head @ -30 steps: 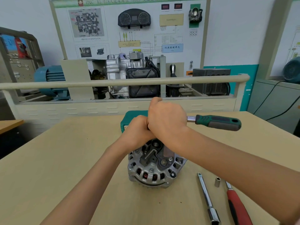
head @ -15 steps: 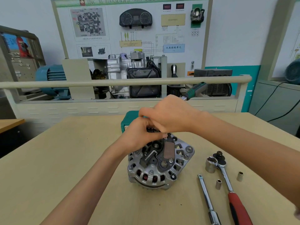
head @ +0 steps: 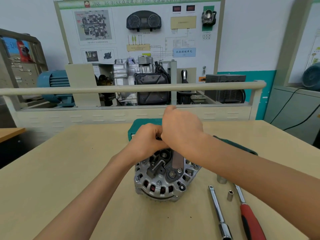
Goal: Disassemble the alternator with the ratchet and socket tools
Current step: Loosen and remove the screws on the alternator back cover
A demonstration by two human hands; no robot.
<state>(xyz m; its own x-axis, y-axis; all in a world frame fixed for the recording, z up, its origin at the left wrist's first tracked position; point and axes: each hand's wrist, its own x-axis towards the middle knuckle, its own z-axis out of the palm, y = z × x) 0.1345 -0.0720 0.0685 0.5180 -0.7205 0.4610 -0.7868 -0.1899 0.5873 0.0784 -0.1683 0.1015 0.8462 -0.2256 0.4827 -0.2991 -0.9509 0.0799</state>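
A chrome extension bar [head: 218, 212] and red-handled ratchet [head: 249, 217] lay nearest on the tan bench [head: 60, 170]. The ribbed cast alternator [head: 162, 177] stood mid-bench. Above it, both hands, left [head: 147, 141] and right [head: 181, 130], had fingers clenched around the green-handled ratchet [head: 239, 146].

A single head-worn wide-angle camera looks forward and slightly down across the pale wooden bench [head: 52, 170], close above the silver finned alternator [head: 164, 179] at centre frame, facing the white wall-mounted training board [head: 138, 32] well beyond.
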